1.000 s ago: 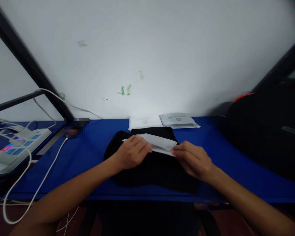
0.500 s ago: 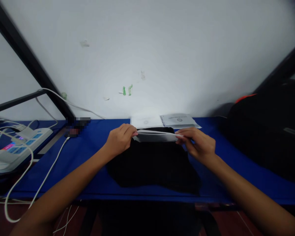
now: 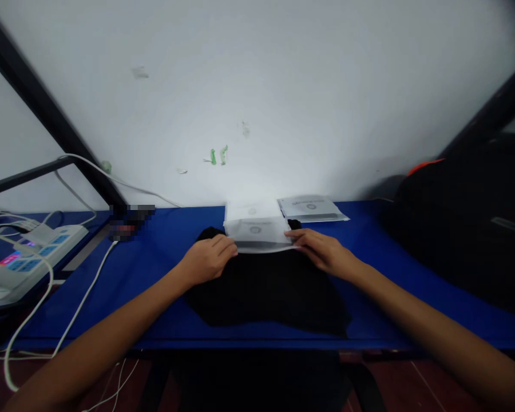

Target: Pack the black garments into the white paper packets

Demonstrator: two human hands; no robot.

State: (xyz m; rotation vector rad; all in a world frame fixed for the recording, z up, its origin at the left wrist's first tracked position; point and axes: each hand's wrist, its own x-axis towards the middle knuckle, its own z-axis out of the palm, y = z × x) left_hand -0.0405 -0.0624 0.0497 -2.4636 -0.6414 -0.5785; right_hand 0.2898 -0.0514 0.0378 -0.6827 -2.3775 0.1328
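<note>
A folded black garment [image 3: 266, 289] lies on the blue table [image 3: 154, 269] in front of me. A flat clear plastic bag [image 3: 257, 234] with a round printed mark rests on the garment's far edge. My left hand [image 3: 208, 258] pinches the bag's left end with curled fingers. My right hand [image 3: 321, 250] holds the bag's right end, fingers closed on its edge. Both hands rest on the black fabric.
Two more flat bags lie against the wall, a white one [image 3: 251, 210] and a grey printed one [image 3: 311, 208]. A white power strip [image 3: 30, 257] with cables sits at the left. A large black bag [image 3: 467, 229] fills the right side. Black metal frame bars [image 3: 47, 109] slant at left.
Both hands carried the plastic bag from the middle of the garment toward the far edge and laid it flat there, printed face up.
</note>
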